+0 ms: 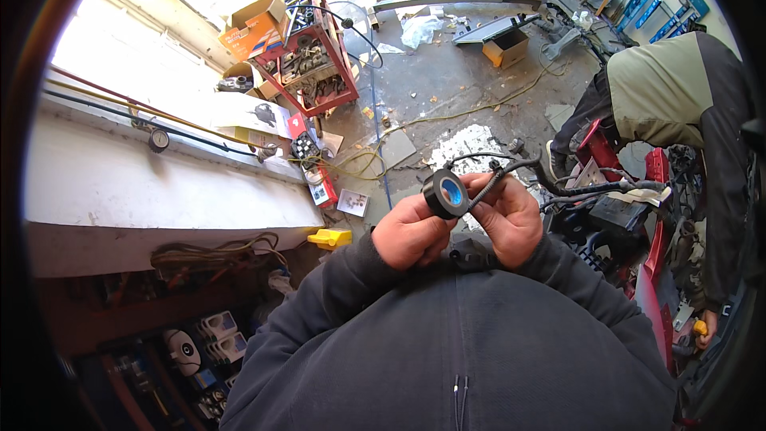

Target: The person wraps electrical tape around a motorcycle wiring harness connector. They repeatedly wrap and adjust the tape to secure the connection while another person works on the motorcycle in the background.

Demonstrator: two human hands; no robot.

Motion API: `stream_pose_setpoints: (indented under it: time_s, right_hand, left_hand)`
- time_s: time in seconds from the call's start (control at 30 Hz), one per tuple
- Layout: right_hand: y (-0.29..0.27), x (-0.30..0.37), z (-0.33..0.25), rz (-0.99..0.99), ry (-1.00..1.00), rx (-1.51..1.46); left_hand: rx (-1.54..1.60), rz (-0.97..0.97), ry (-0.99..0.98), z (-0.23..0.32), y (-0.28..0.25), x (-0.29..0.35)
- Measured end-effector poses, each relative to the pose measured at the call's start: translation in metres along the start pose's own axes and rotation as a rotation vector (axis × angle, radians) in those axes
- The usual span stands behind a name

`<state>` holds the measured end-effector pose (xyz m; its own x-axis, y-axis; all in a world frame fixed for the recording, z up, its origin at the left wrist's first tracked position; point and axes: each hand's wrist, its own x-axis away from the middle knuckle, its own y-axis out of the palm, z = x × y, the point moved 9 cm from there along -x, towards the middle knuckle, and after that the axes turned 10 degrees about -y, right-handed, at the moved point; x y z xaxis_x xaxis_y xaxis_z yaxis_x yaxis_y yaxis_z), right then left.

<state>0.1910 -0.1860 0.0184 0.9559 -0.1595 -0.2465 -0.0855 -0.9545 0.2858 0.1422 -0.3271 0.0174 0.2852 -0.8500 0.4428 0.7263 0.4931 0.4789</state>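
Note:
A roll of black electrical tape with a blue inner core is pinched in my left hand, close in front of my chest. Right beside it, my right hand grips a black wiring harness with a ribbed sleeve. From my fingers the harness arcs right as a thick black bundle toward the opened car front. A thinner black cable loops over the top of the tape roll. Whether a strip of tape runs between roll and harness, I cannot make out.
A co-worker bends over red car parts at right, one hand low on something yellow. A red tool cart with an orange box stands far left. A yellow hose crosses the littered floor. A white ledge runs left.

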Motion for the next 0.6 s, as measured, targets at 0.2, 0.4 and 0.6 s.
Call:
stream_pose_setpoints:
  time_s: [0.2, 0.4, 0.6]
  right_hand:
    - [0.008, -0.003, -0.043, -0.171, -0.014, 0.216]
    - [0.013, -0.003, -0.028, -0.246, 0.242, 0.253]
    - [-0.008, 0.000, -0.026, -0.291, 0.185, 0.366]
  left_hand:
    - [-0.639, 0.442, 0.428, 0.032, -0.014, 0.012]
    - [-0.879, 0.522, 0.532, 0.036, -0.007, 0.019]
    - [-0.863, 0.443, 0.349, 0.034, -0.015, 0.008]
